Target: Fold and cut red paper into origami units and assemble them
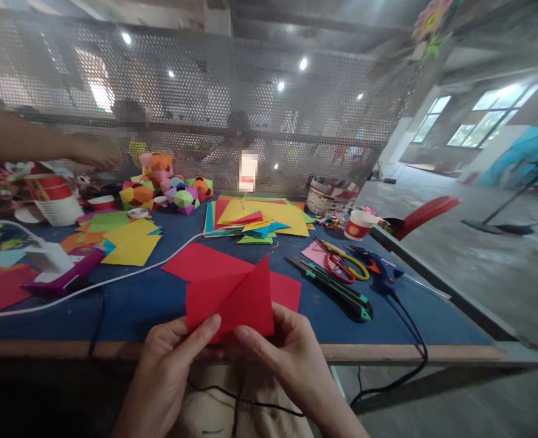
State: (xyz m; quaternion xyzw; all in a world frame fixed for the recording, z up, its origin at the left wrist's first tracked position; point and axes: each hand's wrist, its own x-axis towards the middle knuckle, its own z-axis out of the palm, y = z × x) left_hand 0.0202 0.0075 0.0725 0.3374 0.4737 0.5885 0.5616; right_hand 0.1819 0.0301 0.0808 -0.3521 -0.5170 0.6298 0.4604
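A folded red paper (232,301) is held up over the table's front edge between both my hands. My left hand (171,365) pinches its lower left corner with thumb on top. My right hand (287,353) grips the lower right part, index finger pressed along the bottom fold. One point of the fold stands up near the middle. A flat red sheet (196,261) lies on the blue table (136,304) just behind it.
Yellow sheets (129,243) and a colourful paper stack (260,219) lie further back. Scissors (342,264), a utility knife (337,289) and a blue glue gun (381,271) sit at right. Paper balls (168,185) and another person's arm (45,146) are at back left.
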